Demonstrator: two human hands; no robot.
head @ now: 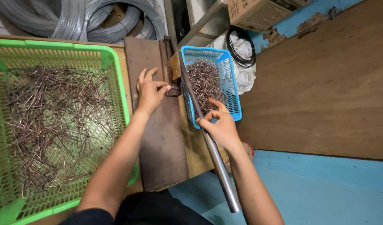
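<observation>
A person's left hand [150,92] pinches a small wire piece [173,87] at its fingertips against a metal plate [162,141]; the right hand [220,125] curls fingers around a steel lever bar [212,150].

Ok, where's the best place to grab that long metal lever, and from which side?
Grip the lever on its bare lower stretch near the free end, below the right hand, coming from the right. It is a smooth round bar slanting toward the person, and the board crowds its left.
</observation>
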